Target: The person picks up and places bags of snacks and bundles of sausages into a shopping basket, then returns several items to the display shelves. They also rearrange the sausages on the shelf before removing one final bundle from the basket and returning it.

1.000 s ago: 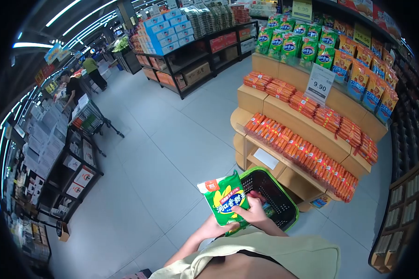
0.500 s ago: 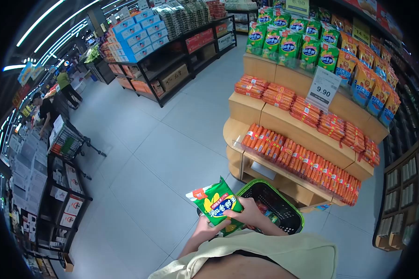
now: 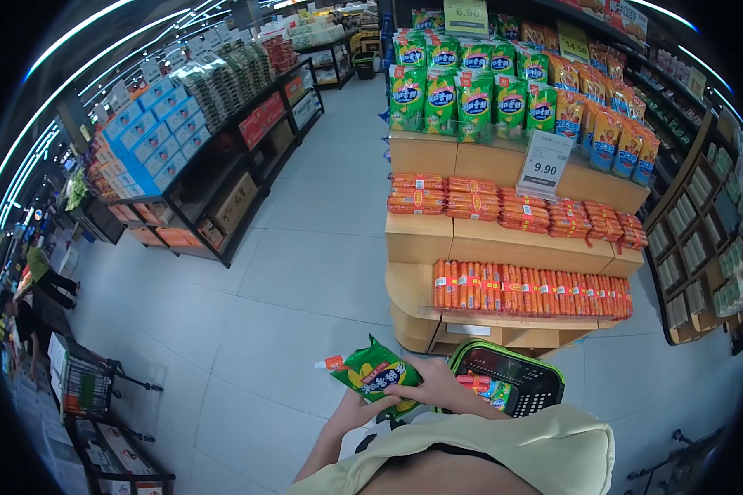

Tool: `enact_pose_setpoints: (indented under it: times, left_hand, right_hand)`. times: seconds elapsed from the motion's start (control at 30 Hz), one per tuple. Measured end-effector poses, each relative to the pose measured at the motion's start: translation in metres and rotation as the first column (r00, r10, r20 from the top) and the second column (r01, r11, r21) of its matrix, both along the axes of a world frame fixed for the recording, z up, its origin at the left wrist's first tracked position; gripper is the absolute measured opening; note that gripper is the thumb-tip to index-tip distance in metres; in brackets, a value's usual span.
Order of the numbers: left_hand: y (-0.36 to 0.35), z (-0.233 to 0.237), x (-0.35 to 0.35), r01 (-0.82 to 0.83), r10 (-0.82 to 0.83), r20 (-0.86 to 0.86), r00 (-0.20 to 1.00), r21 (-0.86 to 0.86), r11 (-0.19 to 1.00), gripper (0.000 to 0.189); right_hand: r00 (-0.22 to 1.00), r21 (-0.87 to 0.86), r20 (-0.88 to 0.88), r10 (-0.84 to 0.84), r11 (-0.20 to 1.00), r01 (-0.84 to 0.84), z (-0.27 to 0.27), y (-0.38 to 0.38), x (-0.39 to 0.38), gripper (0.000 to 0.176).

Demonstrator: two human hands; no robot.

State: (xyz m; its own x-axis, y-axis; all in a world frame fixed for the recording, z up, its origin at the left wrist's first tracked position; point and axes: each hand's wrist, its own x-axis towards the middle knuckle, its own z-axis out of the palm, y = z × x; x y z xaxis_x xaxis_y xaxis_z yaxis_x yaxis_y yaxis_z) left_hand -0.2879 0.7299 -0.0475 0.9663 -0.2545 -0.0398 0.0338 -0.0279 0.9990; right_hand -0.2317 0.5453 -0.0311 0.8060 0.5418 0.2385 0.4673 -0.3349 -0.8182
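Note:
A green snack bag [image 3: 373,368] with yellow corn pictures and a red-and-white corner is held in front of my body. My left hand [image 3: 357,414] grips its lower edge, thumb lying across the front. From the right side, my right hand [image 3: 431,381] closes on the same bag, its thumb pressed on the printed face. Just beyond my right forearm is a black shopping basket [image 3: 546,396] with a bright green rim. Inside it lie red and green packages [image 3: 500,391], partly covered by my arm and sleeve.
A stepped wooden display [image 3: 421,239] ahead holds red sausage packs [image 3: 524,289] and, higher up, green bags [image 3: 475,103]. Its price sign [image 3: 545,165] reads 9.90. A black shelf [image 3: 206,194] with blue boxes is left, a shopping cart [image 3: 87,384] and two people [image 3: 45,272] farther left.
My view has turned so the display stands more upright and the left shelf has shifted left. The bag has tipped flatter in both hands, and more of the basket's contents shows.

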Motion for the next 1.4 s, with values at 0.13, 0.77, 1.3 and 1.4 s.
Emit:
enact_pose_setpoints:
  times: [0.13, 0.77, 1.3, 1.4]
  left_hand:
    - [0.003, -0.014, 0.041, 0.070, -0.071, -0.015, 0.997, -0.054, 0.996, 0.051]
    - [-0.028, 0.003, 0.202, 0.112, -0.117, -0.037, 0.992, -0.110, 0.988, 0.027]
    - [0.012, 0.015, 0.373, 0.311, -0.333, -0.071, 0.940, -0.223, 0.924, 0.028]
    - [0.013, 0.017, 0.398, 0.348, -0.381, -0.065, 0.922, -0.290, 0.892, 0.028]
  right_hand:
    - [0.992, -0.096, -0.060, -0.114, 0.989, 0.108, 0.001, 0.001, 0.022, 0.056]
    - [0.899, -0.049, -0.081, -0.431, 0.902, 0.428, -0.011, -0.055, 0.127, 0.057]
    - [0.709, -0.056, -0.178, -0.682, 0.727, 0.685, -0.011, 0.017, 0.228, 0.057]
    - [0.680, -0.106, -0.174, -0.712, 0.700, 0.706, -0.004, 0.019, 0.248, 0.054]
